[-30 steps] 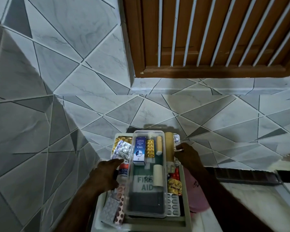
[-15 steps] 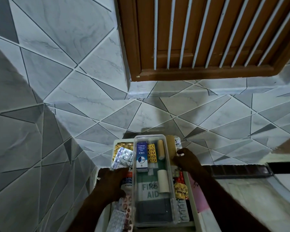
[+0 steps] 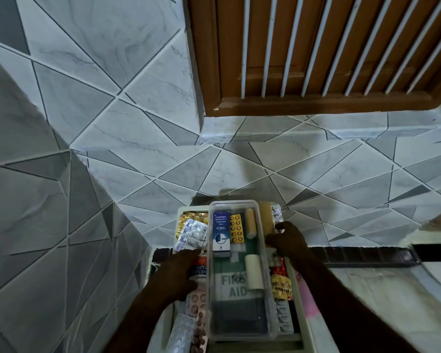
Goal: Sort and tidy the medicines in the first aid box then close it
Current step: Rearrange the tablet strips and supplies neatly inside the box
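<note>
The white first aid box (image 3: 189, 208) lies open on a tiled ledge at the bottom centre. A clear tray (image 3: 233, 203) sits in its middle and holds a blue medicine carton (image 3: 221, 233), a yellow blister strip (image 3: 236, 228) and two bandage rolls (image 3: 253, 272). My left hand (image 3: 176, 273) lies over the adhesive tape box (image 3: 200, 270) against the tray's left wall, just below silver blister packs (image 3: 192, 234). My right hand (image 3: 288, 242) curls on the tray's right rim beside a tan roll (image 3: 265, 217). Pink blister strips (image 3: 199, 301) and a yellow sachet (image 3: 280, 285) fill the side spaces.
Grey tiled walls rise close on the left and behind the box. A barred wooden window frame (image 3: 316, 47) is above. A dark strip (image 3: 362, 256) runs along the ledge to the right, and a pink item (image 3: 307, 299) lies beside the box's right wall.
The view has tilted up and nearer the wall. Both hands stay at the tray's sides; my right hand has slid slightly along the tray's right rim.
</note>
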